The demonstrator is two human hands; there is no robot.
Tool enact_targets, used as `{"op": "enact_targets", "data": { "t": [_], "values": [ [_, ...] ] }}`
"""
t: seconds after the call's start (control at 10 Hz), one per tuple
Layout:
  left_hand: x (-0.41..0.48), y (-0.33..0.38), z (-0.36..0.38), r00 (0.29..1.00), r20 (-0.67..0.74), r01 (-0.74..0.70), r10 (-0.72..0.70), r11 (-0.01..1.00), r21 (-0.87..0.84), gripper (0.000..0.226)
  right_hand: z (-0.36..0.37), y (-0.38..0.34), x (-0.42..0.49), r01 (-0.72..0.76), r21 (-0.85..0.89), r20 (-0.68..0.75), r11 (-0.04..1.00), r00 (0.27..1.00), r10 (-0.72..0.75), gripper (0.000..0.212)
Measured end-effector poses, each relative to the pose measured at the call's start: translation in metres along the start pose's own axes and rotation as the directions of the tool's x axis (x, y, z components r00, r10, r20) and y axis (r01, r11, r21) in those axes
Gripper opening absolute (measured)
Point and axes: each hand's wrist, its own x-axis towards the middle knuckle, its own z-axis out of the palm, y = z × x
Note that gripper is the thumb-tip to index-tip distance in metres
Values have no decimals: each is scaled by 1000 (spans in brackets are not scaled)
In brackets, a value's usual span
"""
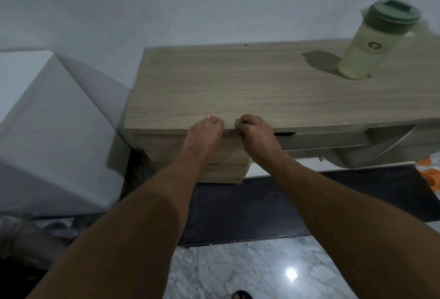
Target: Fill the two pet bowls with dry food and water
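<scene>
At the far left, a smooth white block (47, 120) is standing close against the bench (262, 89); blur is hiding what it is. You are laying your left grip (204, 129) over the bench's front edge. Its fingers are fairly straight and relaxed, with the tips resting on top and holding nothing. Just beside it, your right grip (256, 132) is sitting on the same edge with its fingers curled. I cannot tell whether it is pinching something small or nothing at all.

Both grips are lying directly above the wood-fronted drawer unit (226, 155), so you are probably steadying yourself or getting ready to open it. The bench top is showing as pale, matte wood-grain laminate, flat and square-edged. Below it, a dark mat (262, 203) is lying on glossy marble-patterned floor (238, 270).

Neither pet bowl is showing anywhere, nor is any dry food. The task's only likely item in view is the jug (378, 41), standing at the bench's far right rear, well apart from both grips. It is a tapering, translucent pale body under a round dull-green lid, and is presumably waiting there as your water source.
</scene>
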Motion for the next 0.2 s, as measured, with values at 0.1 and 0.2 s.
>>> {"op": "enact_targets", "data": {
  "t": [0.1,0.2],
  "values": [
    [-2,2,-27,994,108,-41,33,996,76,28,-29,-4,10,-137,51,332,989,936,113,13],
    [-45,9,-38,974,220,-52,47,998,17,34,-59,-6,6,-252,101,461,962,869,179,23]
  ]
}}
